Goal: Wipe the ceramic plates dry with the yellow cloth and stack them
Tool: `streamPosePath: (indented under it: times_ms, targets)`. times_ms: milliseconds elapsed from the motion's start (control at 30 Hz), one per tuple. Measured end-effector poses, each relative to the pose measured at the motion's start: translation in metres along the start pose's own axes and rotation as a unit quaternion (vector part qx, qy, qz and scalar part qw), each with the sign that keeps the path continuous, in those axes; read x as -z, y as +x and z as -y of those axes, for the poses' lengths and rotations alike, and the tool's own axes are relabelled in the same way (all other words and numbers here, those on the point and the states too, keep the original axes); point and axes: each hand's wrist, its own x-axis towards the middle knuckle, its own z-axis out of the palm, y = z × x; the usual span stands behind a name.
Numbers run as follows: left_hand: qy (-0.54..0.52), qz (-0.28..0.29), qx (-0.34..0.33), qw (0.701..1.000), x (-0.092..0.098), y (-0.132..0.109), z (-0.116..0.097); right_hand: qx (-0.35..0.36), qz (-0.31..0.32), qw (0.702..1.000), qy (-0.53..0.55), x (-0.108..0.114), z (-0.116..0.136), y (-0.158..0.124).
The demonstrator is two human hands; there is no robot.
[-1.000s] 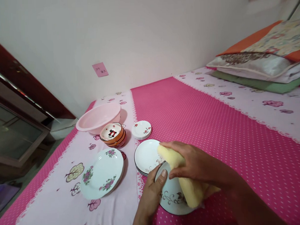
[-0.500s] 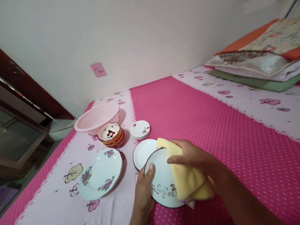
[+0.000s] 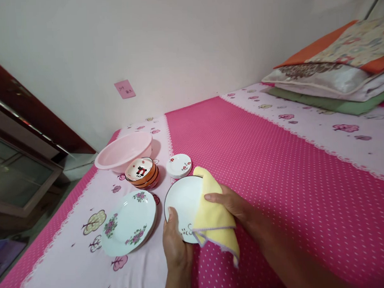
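A white plate [image 3: 181, 199] with a dark rim and a brown scroll pattern is gripped at its lower left by my left hand [image 3: 177, 241], thumb on top. My right hand [image 3: 227, 201] is closed on a yellow cloth [image 3: 213, 214] with a purple edge, which covers the plate's right side. The plate hides the dark-rimmed plates under it. Just beyond lies a stack of small white plates [image 3: 179, 164] with red flowers. Left of my left hand are large flowered plates [image 3: 130, 221].
Orange bowls [image 3: 142, 173] with a cat picture are stacked beside a pink basin [image 3: 124, 150] at the far left. Folded bedding and pillows [image 3: 331, 80] lie at the back right. A pink note [image 3: 125, 89] is stuck on the wall behind the bed.
Both hands have moved left and slightly away from me with the plate and cloth. The held plate now covers the dark-rimmed plates behind it.
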Motion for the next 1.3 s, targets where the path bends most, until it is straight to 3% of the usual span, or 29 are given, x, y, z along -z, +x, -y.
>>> streamPosePath:
  times_ms: [167,367,433,567,633,900,1000,1133,1300]
  targets:
    - [-0.001,-0.019,-0.001,1.0,0.002,0.0,0.002,-0.009,-0.041,0.999,0.023,-0.001,-0.011,0.005]
    - [0.089,-0.049,0.001,0.995,0.011,0.007,0.005,-0.021,-0.08,0.993,-0.082,0.028,0.017,-0.008]
    - [0.164,-0.018,0.003,0.986,0.011,0.007,0.002,-0.037,-0.065,0.991,-0.113,0.034,0.026,-0.014]
    - [0.293,0.127,-0.045,0.946,0.007,0.004,-0.007,-0.052,-0.002,0.989,-0.137,0.034,0.031,-0.018]
    - [0.318,0.139,-0.074,0.935,0.005,0.001,-0.01,-0.048,0.018,0.99,-0.133,0.032,0.028,-0.017]
    - [0.239,0.061,-0.061,0.967,0.006,-0.003,-0.006,-0.021,0.015,0.998,-0.064,0.02,0.018,-0.011]
    - [0.198,-0.004,-0.054,0.979,0.003,-0.001,-0.006,-0.021,0.006,1.0,-0.014,0.01,0.015,-0.01]
    - [0.19,-0.106,-0.059,0.974,-0.004,0.002,-0.01,-0.021,-0.02,0.999,0.029,-0.004,0.006,-0.006]
    - [0.208,-0.162,-0.066,0.962,-0.001,0.004,-0.013,-0.025,-0.053,0.995,0.084,-0.021,-0.012,0.0]
